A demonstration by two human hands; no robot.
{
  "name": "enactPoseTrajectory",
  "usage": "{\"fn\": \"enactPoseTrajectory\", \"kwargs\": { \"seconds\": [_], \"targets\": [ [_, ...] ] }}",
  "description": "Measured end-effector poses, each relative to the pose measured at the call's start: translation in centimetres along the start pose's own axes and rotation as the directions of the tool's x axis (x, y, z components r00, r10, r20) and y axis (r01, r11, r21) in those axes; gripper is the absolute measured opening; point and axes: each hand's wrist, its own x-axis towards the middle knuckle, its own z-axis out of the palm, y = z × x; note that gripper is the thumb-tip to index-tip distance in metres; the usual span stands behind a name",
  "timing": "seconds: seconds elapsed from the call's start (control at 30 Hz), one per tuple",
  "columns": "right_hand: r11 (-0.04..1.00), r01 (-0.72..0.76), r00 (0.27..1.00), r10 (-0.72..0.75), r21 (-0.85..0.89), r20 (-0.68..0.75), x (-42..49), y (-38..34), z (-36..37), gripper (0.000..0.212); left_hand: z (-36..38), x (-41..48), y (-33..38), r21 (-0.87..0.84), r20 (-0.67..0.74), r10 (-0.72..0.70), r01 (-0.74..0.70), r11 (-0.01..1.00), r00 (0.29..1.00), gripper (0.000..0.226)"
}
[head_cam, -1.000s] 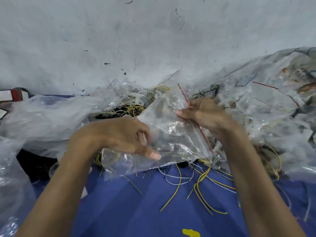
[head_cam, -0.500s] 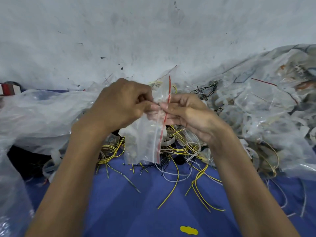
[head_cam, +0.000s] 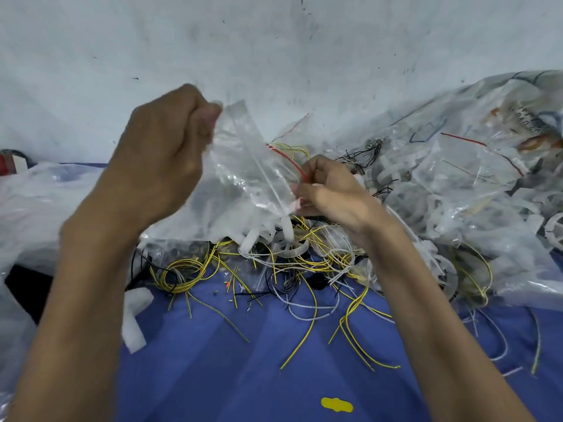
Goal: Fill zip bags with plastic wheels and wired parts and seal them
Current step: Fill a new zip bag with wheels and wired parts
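Note:
A clear zip bag (head_cam: 246, 166) with a red seal line hangs in the air between my hands. My left hand (head_cam: 164, 153) grips its upper corner, raised high. Lower down, my right hand (head_cam: 329, 193) pinches the bag's edge beside the red strip. Under the bag lie white plastic wheels (head_cam: 286, 248) and a tangle of yellow, white and black wires (head_cam: 304, 269) on the blue cloth (head_cam: 231, 376). Whether the bag holds anything I cannot tell.
A heap of filled clear bags (head_cam: 475, 184) rises at the right. A large plastic sheet (head_cam: 45, 202) covers the left side. A white foam piece (head_cam: 134, 318) lies at lower left, and a grey wall (head_cam: 274, 50) stands behind.
My left hand has lifted up and to the left with the bag's corner, stretching the bag out. My right hand has dropped slightly and stays pinched on the bag's edge by the red strip.

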Motion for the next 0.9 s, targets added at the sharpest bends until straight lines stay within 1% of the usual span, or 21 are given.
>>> {"fn": "enactPoseTrajectory", "kwargs": {
  "seconds": [0.07, 0.1, 0.17, 0.23, 0.27, 0.3, 0.33, 0.37, 0.4, 0.47, 0.5, 0.53, 0.57, 0.63, 0.67, 0.7, 0.73, 0.77, 0.8, 0.83, 0.9],
  "targets": [
    [0.999, 0.006, 0.999, -0.007, 0.049, 0.032, -0.1, -0.1, 0.4, 0.02, 0.6, 0.1, 1.0, -0.07, -0.016, 0.004, -0.005, 0.998, 1.0, 0.027],
    [0.997, 0.007, 0.999, -0.01, 0.079, 0.04, -0.2, -0.1, 0.4, 0.016, 1.0, 0.1, 1.1, -0.107, 0.007, -0.001, 0.001, 0.994, 1.0, 0.025],
    [0.986, -0.021, 0.999, 0.014, 0.163, 0.044, -0.4, -0.1, 0.2, 0.016, 1.5, -0.2, 0.8, -0.129, 0.154, -0.004, 0.024, 0.991, 0.988, 0.033],
    [0.956, -0.059, 0.997, 0.042, 0.287, 0.063, -0.4, 0.0, 0.1, 0.017, 1.8, -0.6, -0.3, -0.046, 0.368, -0.011, 0.03, 0.998, 0.93, 0.048],
    [0.936, -0.073, 0.996, 0.048, 0.344, 0.081, -0.4, 0.1, 0.2, 0.019, 1.9, -0.8, -0.9, -0.011, 0.453, -0.026, 0.035, 0.999, 0.891, 0.047],
    [0.919, -0.077, 0.994, 0.043, 0.387, 0.097, -0.1, 0.3, 0.3, 0.019, 1.9, -0.9, -1.4, -0.004, 0.501, -0.039, 0.047, 0.999, 0.865, 0.038],
    [0.905, -0.085, 0.993, 0.045, 0.417, 0.105, 0.1, 0.5, 0.4, 0.019, 1.9, -1.0, -1.8, -0.035, 0.509, -0.045, 0.073, 0.997, 0.859, 0.025],
    [0.904, -0.093, 0.993, 0.05, 0.418, 0.111, 0.5, 0.9, 0.5, 0.021, 1.7, -1.0, -2.2, -0.082, 0.483, -0.044, 0.095, 0.992, 0.875, 0.018],
    [0.919, -0.103, 0.991, 0.064, 0.38, 0.115, 0.7, 1.3, 0.4, 0.023, 1.5, -0.9, -2.5, -0.117, 0.426, -0.035, 0.094, 0.989, 0.904, 0.021],
    [0.98, -0.12, 0.99, 0.105, 0.162, 0.097, 1.1, 2.2, 0.3, 0.021, 0.9, -0.7, -3.0, -0.139, 0.287, -0.02, 0.062, 0.988, 0.958, 0.028],
    [0.992, -0.119, 0.991, 0.116, 0.036, 0.073, 1.2, 3.0, 0.1, 0.015, 0.6, -0.6, -3.2, -0.141, 0.232, -0.012, 0.046, 0.989, 0.973, 0.03],
    [0.992, -0.116, 0.991, 0.119, -0.05, 0.058, 1.1, 3.6, 0.1, 0.004, 0.4, -0.5, -3.4, -0.141, 0.203, -0.007, 0.036, 0.989, 0.979, 0.03],
    [0.991, -0.109, 0.992, 0.113, -0.08, 0.049, 1.1, 4.1, 0.2, 0.019, 0.3, -0.5, -3.6, -0.142, 0.2, -0.01, 0.04, 0.989, 0.98, 0.029],
    [0.993, -0.103, 0.994, 0.105, -0.058, 0.032, 1.1, 5.4, 0.7, 0.062, 0.3, -0.6, -4.0, -0.135, 0.259, -0.033, 0.07, 0.988, 0.965, 0.026],
    [0.99, -0.089, 0.996, 0.091, -0.11, 0.007, 1.3, 6.0, 1.1, 0.07, 0.4, -0.7, -4.2, -0.124, 0.308, -0.046, 0.088, 0.988, 0.95, 0.023],
    [0.973, -0.067, 0.998, 0.065, -0.221, -0.017, 1.5, 6.8, 1.5, 0.067, 0.6, -0.8, -4.4, -0.109, 0.361, -0.063, 0.109, 0.988, 0.93, 0.021],
    [0.917, -0.044, 0.999, 0.034, -0.397, -0.031, 2.0, 7.9, 1.6, 0.053, 0.8, -0.8, -4.5, -0.094, 0.408, -0.086, 0.135, 0.986, 0.909, 0.02],
    [0.83, -0.041, 0.999, 0.028, -0.557, -0.031, 2.4, 9.0, 1.7, 0.038, 1.1, -0.8, -4.6, -0.087, 0.444, -0.108, 0.163, 0.983, 0.889, 0.02],
    [0.75, -0.051, 0.999, 0.042, -0.659, -0.029, 2.6, 10.0, 1.9, 0.029, 1.3, -0.8, -4.7, -0.084, 0.473, -0.126, 0.187, 0.979, 0.872, 0.02],
    [0.698, -0.064, 0.998, 0.049, -0.713, -0.042, 2.7, 11.0, 2.1, 0.027, 1.5, -0.9, -4.7, -0.084, 0.496, -0.134, 0.201, 0.976, 0.858, 0.021],
    [0.674, -0.091, 0.995, 0.026, -0.734, -0.1, 2.6, 12.2, 2.4, 0.027, 1.9, -1.0, -4.7, -0.088, 0.538, -0.131, 0.21, 0.974, 0.833, 0.021]
  ]
}}
